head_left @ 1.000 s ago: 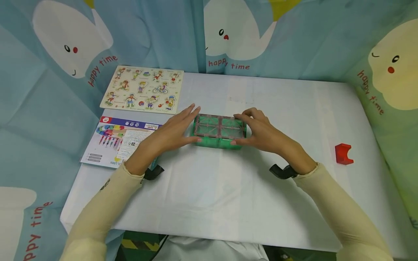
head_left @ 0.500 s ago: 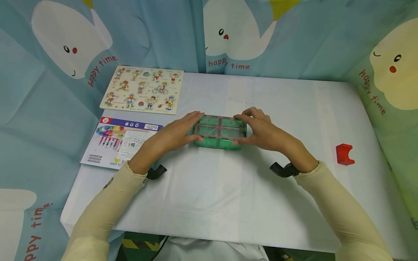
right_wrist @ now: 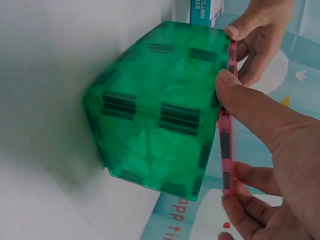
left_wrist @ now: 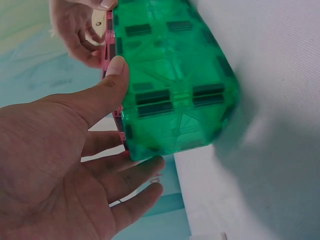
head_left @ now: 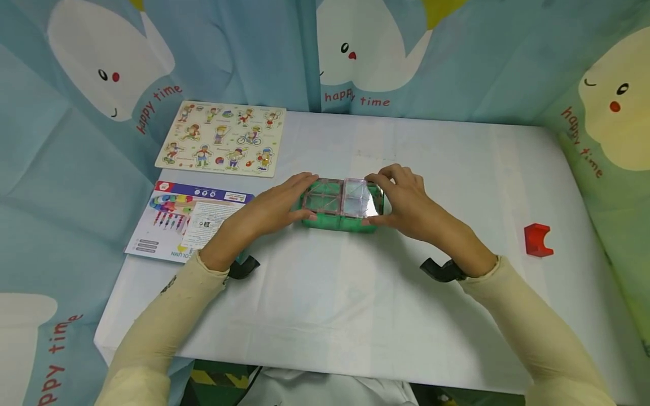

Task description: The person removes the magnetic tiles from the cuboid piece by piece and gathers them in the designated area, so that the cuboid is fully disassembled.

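Observation:
A green translucent magnetic-tile box (head_left: 337, 224) stands on the table, topped by two clear pink-edged magnetic tiles. My left hand (head_left: 269, 208) grips the box's left end, thumb on its near top edge and fingers at the end and far side. At the other end, my right hand (head_left: 408, 200) pinches the right pink tile (head_left: 355, 197) between thumb and fingers. That tile is slightly tilted and bright with glare; in the right wrist view a narrow gap parts its outer end from the green wall (right_wrist: 150, 155). The left pink tile (head_left: 323, 196) lies flat.
A picture puzzle board (head_left: 220, 138) lies at the back left, with a printed box (head_left: 167, 223) in front of it, partly behind my left arm. A red notched block (head_left: 538, 240) sits on the right of the white table (head_left: 325, 316). Printed curtains surround the table.
My left hand has closed in on the box's left end from a more spread pose. The right pink tile has tilted a little under my right hand and now catches the light.

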`<state>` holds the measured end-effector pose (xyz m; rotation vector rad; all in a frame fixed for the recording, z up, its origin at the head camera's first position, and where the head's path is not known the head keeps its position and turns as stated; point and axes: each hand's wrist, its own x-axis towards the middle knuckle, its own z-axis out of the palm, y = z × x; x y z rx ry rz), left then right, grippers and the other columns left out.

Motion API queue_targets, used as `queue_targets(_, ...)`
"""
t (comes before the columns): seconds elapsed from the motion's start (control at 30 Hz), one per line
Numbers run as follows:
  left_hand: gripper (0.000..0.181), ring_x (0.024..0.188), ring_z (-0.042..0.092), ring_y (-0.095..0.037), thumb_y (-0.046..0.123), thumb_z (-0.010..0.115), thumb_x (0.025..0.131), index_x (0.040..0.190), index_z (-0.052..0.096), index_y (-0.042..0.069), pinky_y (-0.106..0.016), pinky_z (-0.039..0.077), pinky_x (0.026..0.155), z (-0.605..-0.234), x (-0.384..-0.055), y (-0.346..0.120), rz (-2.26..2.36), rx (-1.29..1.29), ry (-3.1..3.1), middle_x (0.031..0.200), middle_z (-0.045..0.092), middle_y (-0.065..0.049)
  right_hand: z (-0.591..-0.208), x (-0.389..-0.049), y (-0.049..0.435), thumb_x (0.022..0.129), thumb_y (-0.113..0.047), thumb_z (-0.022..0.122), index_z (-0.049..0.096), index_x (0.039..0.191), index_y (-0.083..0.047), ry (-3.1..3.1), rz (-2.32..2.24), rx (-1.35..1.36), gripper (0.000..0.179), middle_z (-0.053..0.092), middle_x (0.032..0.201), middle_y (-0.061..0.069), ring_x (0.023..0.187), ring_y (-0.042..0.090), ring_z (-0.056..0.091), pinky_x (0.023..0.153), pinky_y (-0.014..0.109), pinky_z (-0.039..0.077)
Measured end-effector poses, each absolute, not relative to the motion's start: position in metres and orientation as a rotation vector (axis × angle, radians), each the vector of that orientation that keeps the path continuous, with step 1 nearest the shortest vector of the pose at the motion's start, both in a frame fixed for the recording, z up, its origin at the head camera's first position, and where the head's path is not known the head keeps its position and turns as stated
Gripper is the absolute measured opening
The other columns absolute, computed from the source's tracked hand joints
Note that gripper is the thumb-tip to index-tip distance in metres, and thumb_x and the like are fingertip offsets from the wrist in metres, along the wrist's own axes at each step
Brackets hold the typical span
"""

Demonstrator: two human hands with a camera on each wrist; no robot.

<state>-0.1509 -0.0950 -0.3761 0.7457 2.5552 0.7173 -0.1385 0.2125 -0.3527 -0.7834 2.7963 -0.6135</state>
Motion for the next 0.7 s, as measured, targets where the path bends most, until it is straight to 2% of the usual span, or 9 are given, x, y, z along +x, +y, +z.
queue_targets(0.13, 0.087, 0.159, 0.029, -0.033, 0.043, 0.068, 0.102, 0.171, 0.020, 0.018, -0.055, 0.034, 0.124, -0.375, -0.151, -0.095, 0.717, 0.746, 2.554, 0.177, 0.018, -0.010, -0.350, -0.135, 0.213, 0.084, -0.025, 0.093, 0.051, 0.148, -0.001, 2.831, -0.644, -0.824, 0.080, 0.043, 0.141, 0.021, 0.125, 0.039, 0.039, 0.106, 0.057, 0.031)
queue_targets(0.33, 0.086, 0.159, 0.029, -0.033, 0.042, 0.068, 0.102, 0.170, 0.022, 0.016, -0.054, 0.034, 0.125, -0.374, -0.150, -0.095, 0.720, 0.745, 2.555, 0.176, 0.019, -0.009, -0.339, -0.137, 0.232, 0.085, -0.022, 0.092, 0.051, 0.151, -0.005, 2.842, -0.757, -0.759, 0.079, 0.042, 0.143, 0.020, 0.133, 0.039, 0.037, 0.106, 0.057, 0.040)
queue_targets(0.53, 0.086, 0.159, 0.029, -0.034, 0.041, 0.068, 0.103, 0.170, 0.022, 0.015, -0.054, 0.034, 0.125, -0.375, -0.149, -0.096, 0.724, 0.748, 2.543, 0.176, 0.019, -0.011, -0.331, -0.148, 0.276, 0.086, -0.015, 0.090, 0.051, 0.153, -0.007, 2.893, -0.778, -0.622, 0.078, 0.037, 0.147, 0.026, 0.139, 0.044, 0.031, 0.102, 0.064, 0.045)
queue_targets(0.7, 0.086, 0.159, 0.029, -0.033, 0.042, 0.067, 0.103, 0.170, 0.021, 0.016, -0.054, 0.034, 0.125, -0.375, -0.149, -0.095, 0.727, 0.746, 2.542, 0.177, 0.017, -0.009, -0.341, -0.166, 0.328, 0.089, -0.015, 0.088, 0.048, 0.155, -0.005, 2.875, -0.754, -0.455, 0.078, 0.030, 0.149, 0.036, 0.137, 0.053, 0.027, 0.097, 0.069, 0.039)
